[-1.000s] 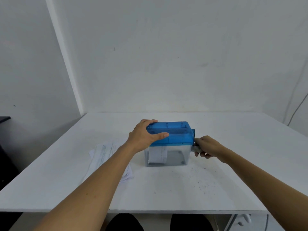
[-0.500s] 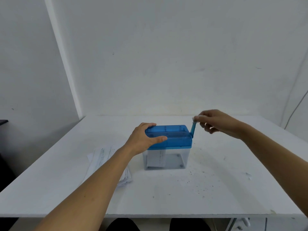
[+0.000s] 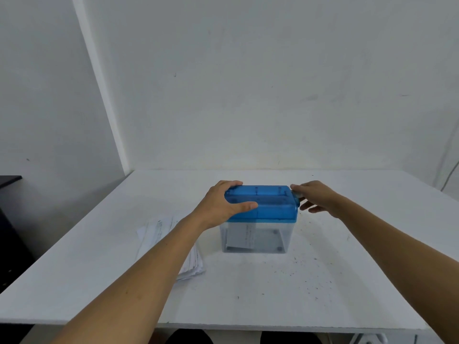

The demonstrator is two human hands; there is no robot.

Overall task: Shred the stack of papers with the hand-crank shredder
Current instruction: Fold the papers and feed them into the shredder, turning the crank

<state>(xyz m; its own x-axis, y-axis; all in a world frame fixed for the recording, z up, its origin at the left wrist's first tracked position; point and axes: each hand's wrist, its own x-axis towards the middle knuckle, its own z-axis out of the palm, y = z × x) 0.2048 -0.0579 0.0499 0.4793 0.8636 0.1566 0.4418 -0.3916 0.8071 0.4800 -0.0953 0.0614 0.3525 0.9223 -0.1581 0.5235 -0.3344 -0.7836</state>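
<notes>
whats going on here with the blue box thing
A person is shredding paper by hand. The left hand grips the blue top of the shredder, while the right hand pinches the crank on its side. A sheet hangs partway into the clear bin, and a stack of papers waits on the table beside it.

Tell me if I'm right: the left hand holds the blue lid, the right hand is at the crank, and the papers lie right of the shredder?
Not quite. The head view shows the stack of papers left of the shredder, not right. The left hand does hold the blue lid, the right hand is at the crank.
</notes>
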